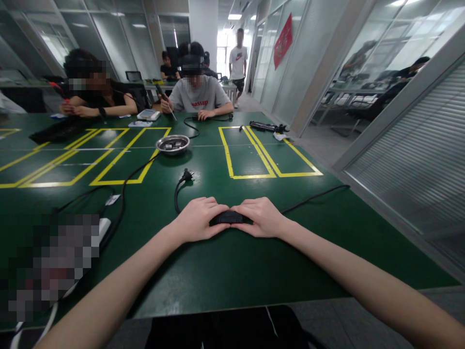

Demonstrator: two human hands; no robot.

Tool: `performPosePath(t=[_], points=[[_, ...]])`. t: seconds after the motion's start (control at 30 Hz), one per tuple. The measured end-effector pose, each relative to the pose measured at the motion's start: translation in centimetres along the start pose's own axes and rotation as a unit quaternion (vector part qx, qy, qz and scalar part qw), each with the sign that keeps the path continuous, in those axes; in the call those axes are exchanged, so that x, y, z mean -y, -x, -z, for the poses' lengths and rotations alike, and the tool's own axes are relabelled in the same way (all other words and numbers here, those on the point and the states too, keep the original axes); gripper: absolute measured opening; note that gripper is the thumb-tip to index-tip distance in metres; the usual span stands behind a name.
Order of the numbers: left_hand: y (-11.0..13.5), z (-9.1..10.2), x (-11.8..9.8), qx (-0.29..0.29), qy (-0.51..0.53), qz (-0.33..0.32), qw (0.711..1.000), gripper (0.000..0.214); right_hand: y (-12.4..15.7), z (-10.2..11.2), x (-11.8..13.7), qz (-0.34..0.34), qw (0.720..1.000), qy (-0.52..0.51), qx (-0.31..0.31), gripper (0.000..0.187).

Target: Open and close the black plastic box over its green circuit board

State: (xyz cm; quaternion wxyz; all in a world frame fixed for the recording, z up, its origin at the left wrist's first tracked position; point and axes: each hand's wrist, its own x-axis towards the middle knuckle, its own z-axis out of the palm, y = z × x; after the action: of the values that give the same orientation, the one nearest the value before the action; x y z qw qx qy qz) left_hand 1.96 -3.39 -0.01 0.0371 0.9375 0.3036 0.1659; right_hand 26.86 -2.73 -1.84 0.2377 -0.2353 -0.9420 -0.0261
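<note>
Between my hands is a black power adapter (231, 217), resting on or just above the green table. My left hand (201, 218) grips its left end, thumb on the near side. At its right end, my right hand (262, 216) holds it the same way, so both ends are covered by fingers. From behind my left hand a black cord curves up to a plug (187, 176) lying on the table, prongs pointing right. A thin black cable (314, 196) runs from my right hand toward the table's right edge.
A metal bowl (172, 145) with small metal parts stands beyond the plug. A blurred-out object and a white power strip (104, 228) lie at left with cables. Yellow tape (250, 177) marks the green table (232, 271). Two people sit across, one holding a screwdriver-like tool (165, 99).
</note>
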Motion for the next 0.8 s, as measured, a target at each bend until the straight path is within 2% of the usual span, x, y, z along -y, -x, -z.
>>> performPosePath(t=[0.1, 0.2, 0.33, 0.43, 0.53, 0.6, 0.67, 0.73, 0.8], points=[[0.0, 0.3, -0.1, 0.004, 0.02, 0.033, 0.999, 0.049, 0.2, 0.3, -0.1, 0.067, 0.995, 0.066, -0.037, 0.035], [0.0, 0.7, -0.4, 0.023, 0.068, 0.076, 0.995, 0.048, 0.2, 0.7, -0.2, 0.119, 0.982, 0.116, -0.09, 0.031], [-0.2, 1.2, -1.0, 0.07, 0.199, 0.15, 0.966, 0.049, 0.2, 1.1, -0.2, 0.145, 0.972, 0.134, -0.124, 0.029], [-0.3, 1.0, -1.1, 0.076, 0.276, 0.157, 0.945, 0.045, 0.2, 1.0, -0.3, 0.142, 0.973, 0.133, -0.12, 0.029], [0.0, 0.5, -0.5, 0.034, 0.209, 0.144, 0.967, 0.038, 0.1, 0.7, -0.6, 0.114, 0.986, 0.089, -0.083, 0.028], [0.1, 0.1, -0.1, 0.013, 0.114, 0.105, 0.988, 0.036, -0.1, 0.6, -0.7, 0.073, 0.996, 0.029, -0.037, 0.039], [0.2, -0.2, 0.2, 0.002, 0.042, 0.057, 0.997, 0.035, -0.2, 0.4, -0.8, 0.022, 0.999, -0.033, 0.009, 0.047], [0.2, -0.3, 0.3, -0.01, 0.003, 0.025, 1.0, 0.035, -0.2, 0.3, -0.8, -0.022, 0.997, -0.067, 0.029, 0.042], [0.1, -0.5, 0.3, -0.029, -0.015, 0.017, 0.999, 0.037, -0.1, 0.2, -0.7, -0.046, 0.996, -0.068, 0.025, 0.036]])
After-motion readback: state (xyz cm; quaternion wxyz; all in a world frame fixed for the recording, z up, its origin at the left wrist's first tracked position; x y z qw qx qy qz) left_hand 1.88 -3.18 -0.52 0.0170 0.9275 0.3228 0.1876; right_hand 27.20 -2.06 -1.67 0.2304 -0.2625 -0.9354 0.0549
